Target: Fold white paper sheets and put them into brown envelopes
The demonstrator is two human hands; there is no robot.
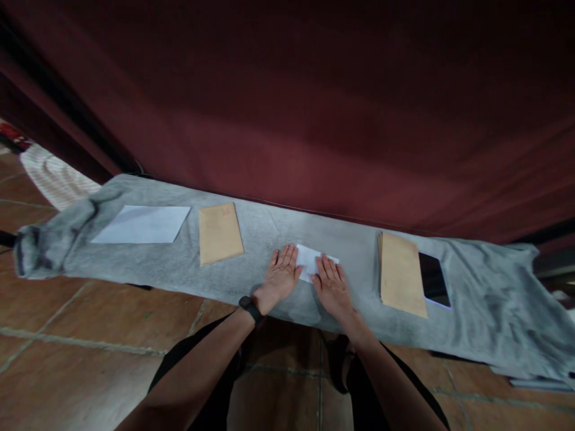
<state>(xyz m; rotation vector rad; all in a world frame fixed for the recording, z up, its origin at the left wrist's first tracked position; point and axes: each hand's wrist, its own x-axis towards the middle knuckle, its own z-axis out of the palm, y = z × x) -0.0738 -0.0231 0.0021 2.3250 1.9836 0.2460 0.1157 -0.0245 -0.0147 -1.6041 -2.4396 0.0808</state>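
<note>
A small white sheet of paper (308, 258), seemingly folded, lies on the grey cloth in front of me. My left hand (283, 275) rests flat with fingers stretched on the paper's left edge, a dark watch (250, 308) on its wrist. On the paper's right part lies my right hand (331, 284), fingers extended and palm down. Both hands cover parts of the paper. To the left is a brown envelope (220, 233), and farther left a larger white sheet (144, 224). Off to the right sits a stack of brown envelopes (402, 272).
A dark-screened phone or tablet (433, 278) lies partly under the envelope stack. The grey cloth (265, 221) covers a long, narrow surface, wrinkled at both ends. Behind it hangs a dark red curtain (287, 137). Brown floor tiles (112, 317) show below.
</note>
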